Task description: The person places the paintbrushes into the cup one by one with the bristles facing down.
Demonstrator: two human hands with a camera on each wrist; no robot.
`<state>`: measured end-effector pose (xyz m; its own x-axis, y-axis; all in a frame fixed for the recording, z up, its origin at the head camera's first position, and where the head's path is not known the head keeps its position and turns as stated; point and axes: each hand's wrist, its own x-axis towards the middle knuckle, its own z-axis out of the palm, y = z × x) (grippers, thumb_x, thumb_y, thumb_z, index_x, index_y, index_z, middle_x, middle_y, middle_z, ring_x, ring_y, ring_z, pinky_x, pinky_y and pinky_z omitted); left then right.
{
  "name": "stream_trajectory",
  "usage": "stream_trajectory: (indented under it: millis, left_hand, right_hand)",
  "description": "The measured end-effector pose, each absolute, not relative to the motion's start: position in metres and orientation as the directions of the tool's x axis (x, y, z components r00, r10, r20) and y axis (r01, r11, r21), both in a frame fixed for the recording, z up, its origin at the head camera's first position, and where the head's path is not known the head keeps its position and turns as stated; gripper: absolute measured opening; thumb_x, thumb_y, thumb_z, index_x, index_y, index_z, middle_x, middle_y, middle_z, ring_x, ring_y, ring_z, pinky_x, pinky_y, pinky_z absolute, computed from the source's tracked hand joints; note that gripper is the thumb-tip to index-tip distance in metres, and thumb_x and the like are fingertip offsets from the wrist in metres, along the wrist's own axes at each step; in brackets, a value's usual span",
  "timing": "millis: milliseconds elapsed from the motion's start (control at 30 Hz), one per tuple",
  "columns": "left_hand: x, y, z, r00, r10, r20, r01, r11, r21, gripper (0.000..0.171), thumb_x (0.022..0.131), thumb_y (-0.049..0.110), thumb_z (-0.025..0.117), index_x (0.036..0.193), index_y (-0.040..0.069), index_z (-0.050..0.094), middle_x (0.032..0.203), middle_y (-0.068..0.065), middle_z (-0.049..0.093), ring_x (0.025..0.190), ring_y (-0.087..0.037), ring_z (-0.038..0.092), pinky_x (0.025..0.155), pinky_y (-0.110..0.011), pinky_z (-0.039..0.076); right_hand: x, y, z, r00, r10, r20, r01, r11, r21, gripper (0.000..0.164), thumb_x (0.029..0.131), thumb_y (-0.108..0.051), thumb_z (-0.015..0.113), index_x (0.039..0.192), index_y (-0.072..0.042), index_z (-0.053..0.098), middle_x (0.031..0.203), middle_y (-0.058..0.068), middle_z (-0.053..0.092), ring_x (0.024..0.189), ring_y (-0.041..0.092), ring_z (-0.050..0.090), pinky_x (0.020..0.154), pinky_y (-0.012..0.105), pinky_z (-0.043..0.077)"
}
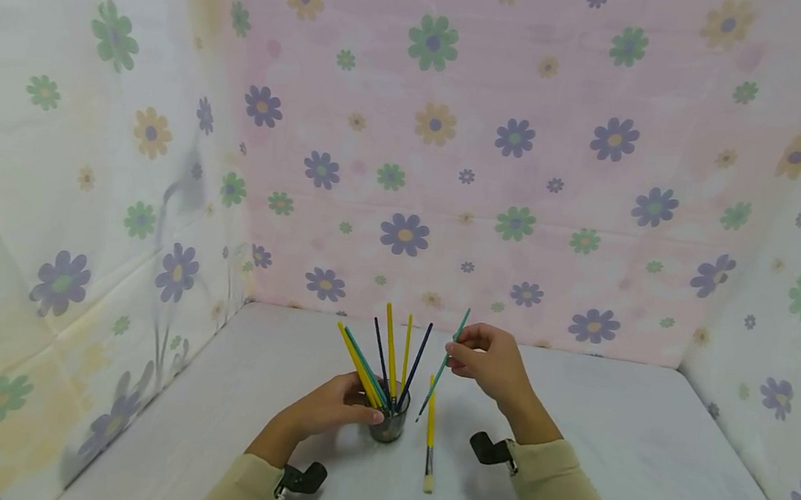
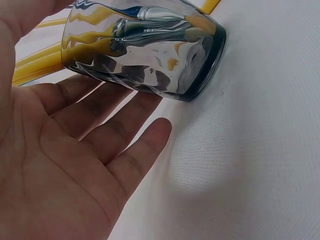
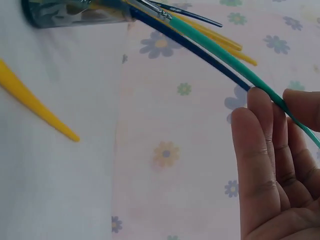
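Note:
A tinted glass cup [image 1: 387, 427] stands on the table with several yellow, teal and dark blue paintbrushes leaning out of it. My left hand [image 1: 325, 407] holds the cup from its left side, thumb in front and fingers behind; the left wrist view shows the fingers [image 2: 117, 122] against the glass wall. To the right of the cup, my right hand [image 1: 487, 365] pinches a teal paintbrush [image 1: 442, 366] between thumb and fingers, its tip down and off the table. In the right wrist view, the teal paintbrush [image 3: 225, 59] passes in front of a dark blue one [image 3: 192, 48].
A yellow flat paintbrush [image 1: 430, 436] lies on the white table [image 1: 605, 467] between the cup and my right forearm, bristles toward me. Flower-patterned cloth [image 1: 344, 228] hangs at the back and on both sides. A black wrist camera [image 1: 489, 448] sticks out from my right cuff.

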<state>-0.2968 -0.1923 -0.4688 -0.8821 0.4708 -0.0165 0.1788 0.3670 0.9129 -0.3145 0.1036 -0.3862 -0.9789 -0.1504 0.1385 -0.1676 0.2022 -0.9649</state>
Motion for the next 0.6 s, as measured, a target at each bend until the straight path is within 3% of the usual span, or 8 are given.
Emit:
stream_trajectory:
  millis: [600]
  left_hand:
    - [-0.295,-0.191,-0.468,-0.903,0.426,-0.050,0.144,0.412,0.900,0.057,0.089,0.040,0.081,0.134,0.013,0.057,0.129,-0.003,0.067,0.121,-0.023,0.065,0.112,-0.061,0.043]
  right_hand:
    - [-0.305,0.080,-0.380,-0.966,-0.151,0.210,-0.236,0.183,-0.954,0.015,0.094,-0.016,0.077,0.104,-0.008,0.069,0.102,0.010,0.073,0.088,0.023,0.076,0.077,0.034,0.064]
